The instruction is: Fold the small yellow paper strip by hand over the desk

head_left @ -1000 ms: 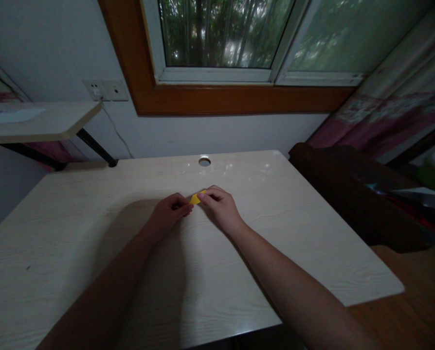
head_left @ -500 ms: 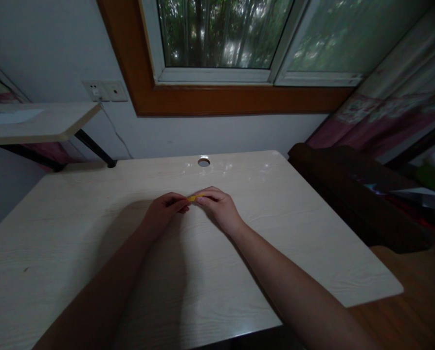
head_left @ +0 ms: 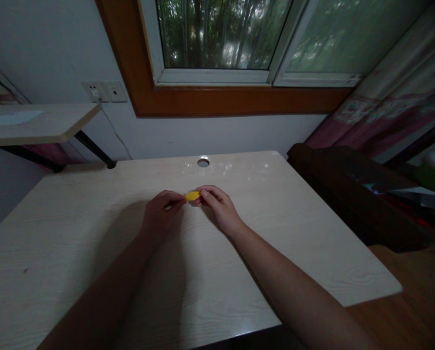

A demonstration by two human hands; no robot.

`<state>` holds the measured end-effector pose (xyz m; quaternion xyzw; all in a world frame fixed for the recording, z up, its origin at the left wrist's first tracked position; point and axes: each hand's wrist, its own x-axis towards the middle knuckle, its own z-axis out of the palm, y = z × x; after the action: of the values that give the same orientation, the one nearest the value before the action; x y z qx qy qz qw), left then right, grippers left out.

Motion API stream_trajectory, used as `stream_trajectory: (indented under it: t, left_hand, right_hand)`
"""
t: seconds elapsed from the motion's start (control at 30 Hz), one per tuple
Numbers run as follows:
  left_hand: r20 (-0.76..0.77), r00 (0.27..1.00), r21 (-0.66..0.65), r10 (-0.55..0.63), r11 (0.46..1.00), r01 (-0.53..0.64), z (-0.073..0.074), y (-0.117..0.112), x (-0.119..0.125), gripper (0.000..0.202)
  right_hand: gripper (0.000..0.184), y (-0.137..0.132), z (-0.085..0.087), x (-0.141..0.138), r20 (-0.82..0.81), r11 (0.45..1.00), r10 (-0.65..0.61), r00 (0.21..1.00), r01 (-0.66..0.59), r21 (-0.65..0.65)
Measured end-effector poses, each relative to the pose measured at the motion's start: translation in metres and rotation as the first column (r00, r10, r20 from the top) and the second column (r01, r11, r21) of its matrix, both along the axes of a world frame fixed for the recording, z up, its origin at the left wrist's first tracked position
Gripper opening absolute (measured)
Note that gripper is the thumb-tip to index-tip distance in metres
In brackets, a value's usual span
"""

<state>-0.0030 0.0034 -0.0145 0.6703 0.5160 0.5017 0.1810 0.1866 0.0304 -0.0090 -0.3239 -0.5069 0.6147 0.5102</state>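
Near the middle of the bench [head_left: 93, 253], toward 12 o'clock, dim light left the small yellow piece [head_left: 192, 195] hard to identify, and fingertips covered both its ends. Its long axis ran from 9 to 3 o'clock. It sat at 2 o'clock from the left grip [head_left: 162, 210] and 10 o'clock from the right grip [head_left: 218, 206]. Each grip was pinched closed on one end. Whether it touched the bench could not be told.

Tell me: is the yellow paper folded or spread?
Apparently folded: only a small yellow paper shows, pinched between left hand and right hand.
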Motion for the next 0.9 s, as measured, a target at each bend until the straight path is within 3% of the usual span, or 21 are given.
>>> stream_trajectory:
  t: [0.27,0.5,0.9]
  left_hand:
    - [-0.090,0.995,0.085,-0.047,0.995,0.055,0.0007,-0.0014,0.0023,0.006]
    - [0.043,0.998,-0.017,-0.045,0.999,0.045,-0.0055,-0.0004,0.0041,0.023]
    - [-0.047,0.997,-0.024,-0.055,0.998,0.054,-0.0005,-0.0048,0.0019,0.018]
  right_hand:
    - [0.023,0.0028,-0.0065,-0.0011,0.017,1.000,-0.008,1.000,0.008,0.004]
    - [0.021,0.0048,-0.0084,-0.0021,0.016,0.998,-0.055,0.998,0.055,-0.020]
    - [0.026,0.0016,-0.0085,-0.0046,-0.031,0.997,0.039,0.999,-0.041,-0.069]
